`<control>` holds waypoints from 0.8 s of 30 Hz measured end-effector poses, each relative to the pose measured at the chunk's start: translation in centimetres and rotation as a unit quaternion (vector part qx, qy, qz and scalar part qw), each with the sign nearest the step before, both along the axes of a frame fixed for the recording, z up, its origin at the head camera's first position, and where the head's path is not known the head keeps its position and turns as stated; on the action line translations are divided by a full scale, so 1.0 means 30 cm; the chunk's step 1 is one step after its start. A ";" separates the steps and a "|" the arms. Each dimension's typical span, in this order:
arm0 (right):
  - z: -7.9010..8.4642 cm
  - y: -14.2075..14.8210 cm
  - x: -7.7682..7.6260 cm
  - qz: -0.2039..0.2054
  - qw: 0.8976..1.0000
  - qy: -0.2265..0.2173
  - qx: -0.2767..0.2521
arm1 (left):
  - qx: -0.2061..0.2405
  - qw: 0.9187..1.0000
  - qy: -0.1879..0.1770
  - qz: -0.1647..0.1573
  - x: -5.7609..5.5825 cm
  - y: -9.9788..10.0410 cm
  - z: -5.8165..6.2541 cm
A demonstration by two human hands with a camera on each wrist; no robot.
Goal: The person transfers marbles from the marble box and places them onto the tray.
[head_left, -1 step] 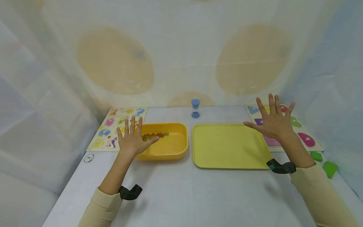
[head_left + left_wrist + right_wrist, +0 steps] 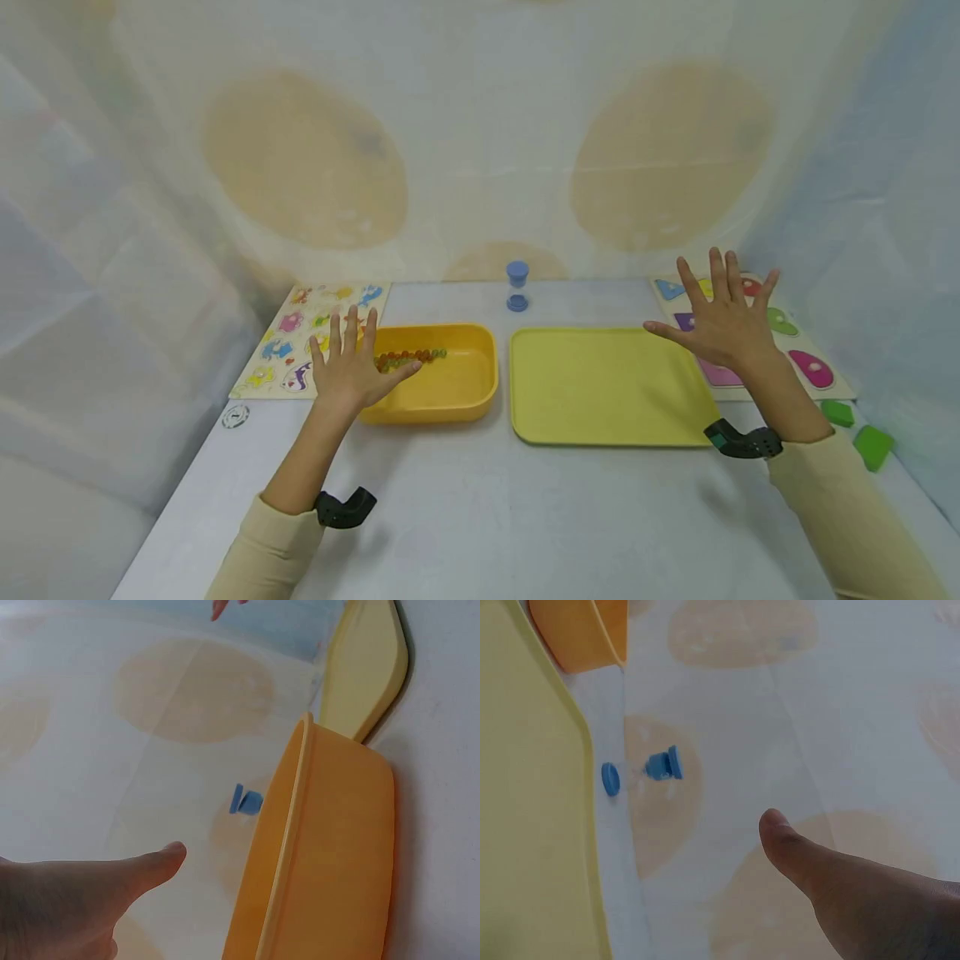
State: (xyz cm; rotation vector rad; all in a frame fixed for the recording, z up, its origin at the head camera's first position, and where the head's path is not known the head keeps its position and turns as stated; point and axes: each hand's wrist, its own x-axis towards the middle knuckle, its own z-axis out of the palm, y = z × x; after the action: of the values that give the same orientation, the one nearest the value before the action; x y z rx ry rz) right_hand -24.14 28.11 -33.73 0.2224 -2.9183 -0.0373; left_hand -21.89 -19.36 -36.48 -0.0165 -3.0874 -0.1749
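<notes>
My left hand (image 2: 347, 371) is raised with its fingers spread, holding nothing. In the head view it overlaps the left end of an orange bin (image 2: 457, 392). A row of small red and green beads (image 2: 420, 357) lies inside that bin, partly hidden behind the hand. Fingers also spread wide, my right hand (image 2: 727, 329) hovers over the right end of a yellow tray (image 2: 600, 387) and a shape puzzle board (image 2: 810, 369). The left wrist view has the left thumb (image 2: 154, 870) beside the bin wall; the right thumb (image 2: 795, 851) shows in the right wrist view.
A blue sand timer (image 2: 517, 287) stands at the back, between bin and tray. At the far left lies an animal puzzle board (image 2: 262, 354), with a round printed mark (image 2: 236, 416) near it. Green blocks (image 2: 873, 447) sit at the right edge. Patterned cloth walls enclose the table.
</notes>
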 end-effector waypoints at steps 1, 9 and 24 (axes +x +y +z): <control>0.000 -0.002 -0.001 0.001 1.000 0.001 0.000 | 0.000 1.000 0.000 0.000 0.001 -0.001 0.001; 0.016 -0.017 -0.013 0.009 1.000 0.014 -0.007 | -0.003 1.000 0.024 0.004 0.008 -0.014 0.023; 0.123 -0.146 -0.026 0.190 0.962 0.045 -0.192 | 0.225 0.932 0.276 -0.073 0.039 -0.103 -0.001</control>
State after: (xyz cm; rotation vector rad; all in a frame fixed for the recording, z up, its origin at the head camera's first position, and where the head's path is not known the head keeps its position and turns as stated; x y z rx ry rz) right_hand -24.92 23.72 -30.04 0.6829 -2.6693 0.5563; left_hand -20.72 -22.46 -36.50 -0.2350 -2.4212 -0.7384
